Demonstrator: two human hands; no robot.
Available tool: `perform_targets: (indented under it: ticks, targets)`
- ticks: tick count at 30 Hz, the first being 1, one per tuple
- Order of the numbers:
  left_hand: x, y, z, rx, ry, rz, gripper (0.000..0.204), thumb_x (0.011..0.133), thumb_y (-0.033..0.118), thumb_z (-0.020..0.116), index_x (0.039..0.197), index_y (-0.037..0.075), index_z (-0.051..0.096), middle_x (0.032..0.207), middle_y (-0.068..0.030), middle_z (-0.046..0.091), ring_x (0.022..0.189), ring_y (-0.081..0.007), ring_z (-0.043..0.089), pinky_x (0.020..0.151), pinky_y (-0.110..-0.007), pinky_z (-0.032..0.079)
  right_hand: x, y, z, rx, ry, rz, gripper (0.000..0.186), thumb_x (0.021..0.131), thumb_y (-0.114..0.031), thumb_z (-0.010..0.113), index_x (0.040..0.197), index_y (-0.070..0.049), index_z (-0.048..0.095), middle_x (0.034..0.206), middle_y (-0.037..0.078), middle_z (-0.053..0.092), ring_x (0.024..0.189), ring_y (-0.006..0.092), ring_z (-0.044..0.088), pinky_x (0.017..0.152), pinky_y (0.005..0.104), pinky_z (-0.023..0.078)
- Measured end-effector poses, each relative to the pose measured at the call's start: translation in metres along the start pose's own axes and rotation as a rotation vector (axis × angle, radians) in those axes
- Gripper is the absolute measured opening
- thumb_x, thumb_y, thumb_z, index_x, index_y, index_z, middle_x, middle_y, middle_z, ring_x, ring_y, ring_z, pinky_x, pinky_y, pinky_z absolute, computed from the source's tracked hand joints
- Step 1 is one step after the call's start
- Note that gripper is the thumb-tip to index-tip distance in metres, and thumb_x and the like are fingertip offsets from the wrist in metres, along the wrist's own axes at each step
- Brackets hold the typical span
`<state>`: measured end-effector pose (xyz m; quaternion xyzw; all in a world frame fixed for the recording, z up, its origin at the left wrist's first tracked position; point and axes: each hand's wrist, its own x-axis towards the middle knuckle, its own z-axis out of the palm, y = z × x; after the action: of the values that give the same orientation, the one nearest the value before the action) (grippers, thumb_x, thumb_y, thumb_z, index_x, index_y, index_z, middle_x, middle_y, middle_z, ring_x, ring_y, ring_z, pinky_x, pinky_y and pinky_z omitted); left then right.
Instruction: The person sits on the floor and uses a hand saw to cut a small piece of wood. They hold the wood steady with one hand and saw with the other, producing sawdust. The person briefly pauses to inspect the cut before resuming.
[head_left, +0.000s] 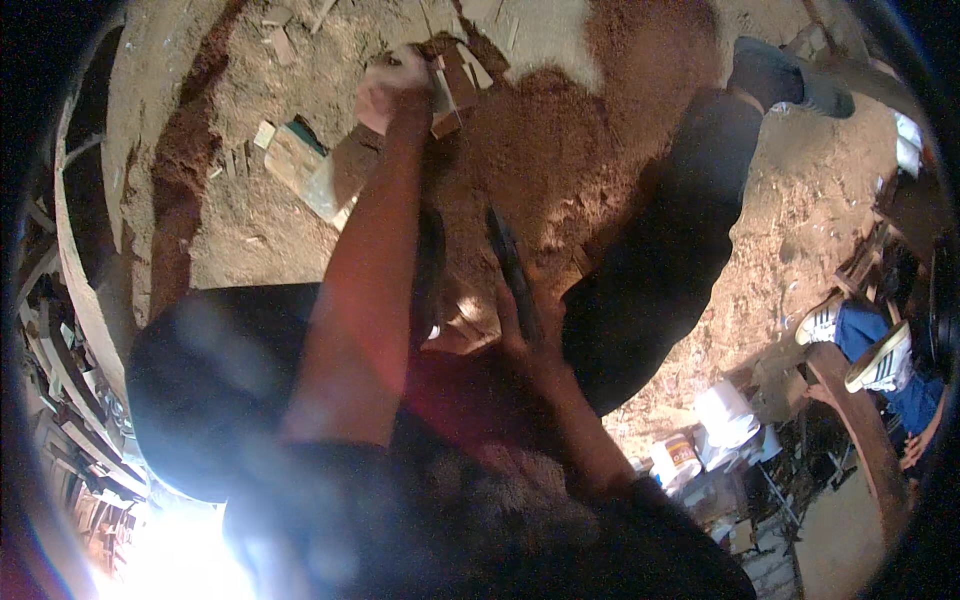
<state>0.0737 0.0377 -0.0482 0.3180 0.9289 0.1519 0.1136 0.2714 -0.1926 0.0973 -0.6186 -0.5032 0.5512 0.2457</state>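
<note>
At the top centre, my left hand (pixel 393 88) is closed, its fingers curled against the side of a small wooden block (pixel 455 92) low over the sawdust. Part of the grip is hidden by the hand itself. My right hand (pixel 532 335), nearer my body between my legs, is wrapped round a long, narrow, dark tool (pixel 505 245). The tool points away from me; shadow hides its exact kind. Beside my left forearm lies a pale flat board (pixel 295 160) with a dark green piece at its edge.
Sawdust (pixel 560 170) covers the ground around my bent legs. Wood scraps (pixel 280 35) lie at the far left. White containers (pixel 725 412) stand at the right, near a curved wooden piece (pixel 865 440). Another person's striped shoes (pixel 880 360) show beyond. A bright light glares at lower left.
</note>
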Motion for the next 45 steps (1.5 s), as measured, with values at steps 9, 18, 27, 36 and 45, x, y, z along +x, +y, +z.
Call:
perform_targets:
  ticks: [9, 18, 27, 36, 45]
  targets:
    - [0.015, -0.009, 0.014, 0.004, -0.089, 0.009, 0.048, 0.088, 0.053, 0.064, 0.107, 0.012, 0.079, 0.087, -0.017, 0.077, 0.076, -0.0413, 0.074, 0.075, -0.049, 0.059, 0.042, 0.02, 0.023, -0.098, 0.18, -0.268, 0.042, 0.104, -0.02, 0.061, 0.137, 0.006, 0.056, 0.11, 0.023, 0.071, 0.099, 0.0329, 0.071, 0.087, 0.0413, 0.055]
    - [0.004, 0.014, -0.009, -0.006, -0.08, -0.074, 0.051, 0.086, 0.046, 0.052, 0.1, 0.007, 0.082, 0.092, -0.0252, 0.075, 0.092, -0.0404, 0.076, 0.086, -0.047, 0.058, 0.102, -0.026, 0.026, -0.095, 0.111, -0.112, 0.042, 0.106, -0.022, 0.052, 0.139, 0.003, 0.055, 0.111, 0.022, 0.07, 0.103, 0.0284, 0.07, 0.09, 0.0408, 0.053]
    - [0.005, 0.019, -0.01, 0.046, -0.094, -0.139, 0.054, 0.086, 0.048, 0.055, 0.097, 0.001, 0.081, 0.09, -0.0249, 0.076, 0.088, -0.0378, 0.076, 0.084, -0.048, 0.059, 0.073, 0.002, 0.023, -0.066, 0.053, -0.077, 0.04, 0.104, -0.019, 0.057, 0.137, 0.003, 0.055, 0.093, 0.017, 0.07, 0.077, 0.0263, 0.068, 0.07, 0.042, 0.053]
    - [0.011, 0.005, 0.001, -0.026, -0.053, -0.076, 0.062, 0.087, 0.053, 0.053, 0.094, -0.002, 0.079, 0.09, -0.0248, 0.076, 0.089, -0.0367, 0.077, 0.083, -0.048, 0.059, 0.024, 0.032, 0.02, -0.139, 0.109, -0.123, 0.041, 0.103, -0.017, 0.06, 0.138, 0.004, 0.054, 0.099, 0.02, 0.07, 0.088, 0.027, 0.07, 0.074, 0.0415, 0.053]
    - [0.01, 0.005, 0.008, -0.037, -0.06, -0.087, 0.052, 0.092, 0.054, 0.056, 0.106, 0.01, 0.079, 0.097, -0.0215, 0.077, 0.095, -0.0379, 0.075, 0.083, -0.049, 0.057, 0.017, 0.03, 0.013, -0.182, 0.081, -0.152, 0.04, 0.101, -0.013, 0.06, 0.136, 0.005, 0.055, 0.11, 0.022, 0.068, 0.095, 0.0324, 0.069, 0.085, 0.0426, 0.053]
